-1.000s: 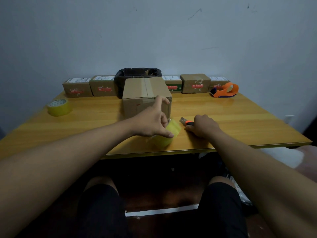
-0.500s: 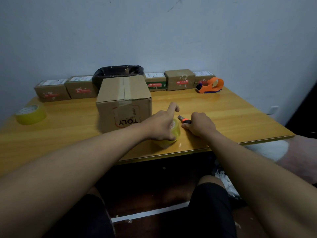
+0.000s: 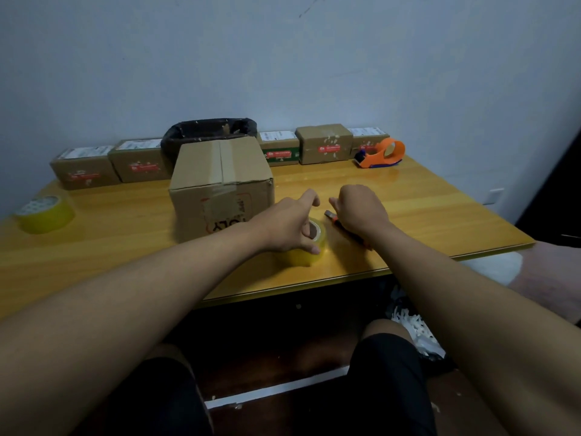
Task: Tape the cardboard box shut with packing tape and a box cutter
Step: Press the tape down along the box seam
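Observation:
A brown cardboard box (image 3: 220, 184) stands on the wooden table (image 3: 424, 215), its top flaps closed with clear tape along the seam. Just right of it a yellow roll of packing tape (image 3: 303, 258) lies flat near the front edge. My left hand (image 3: 289, 225) rests on the roll, thumb on its side, fingers at the core, index finger stretched out. An orange and black box cutter (image 3: 330, 215) lies on the table right of the roll. My right hand (image 3: 358, 209) hovers over it, fingers apart, hiding most of the cutter.
A second yellow tape roll (image 3: 45, 214) sits at the table's far left. Along the wall stand several small parcels (image 3: 323, 143), a black-lined bin (image 3: 207, 133) and an orange tape dispenser (image 3: 382, 152). My knees are under the front edge.
The tape roll went from tilted in my left hand to lying flat on the table. My right hand loosened from the box cutter and lifted over it. My view swung right.

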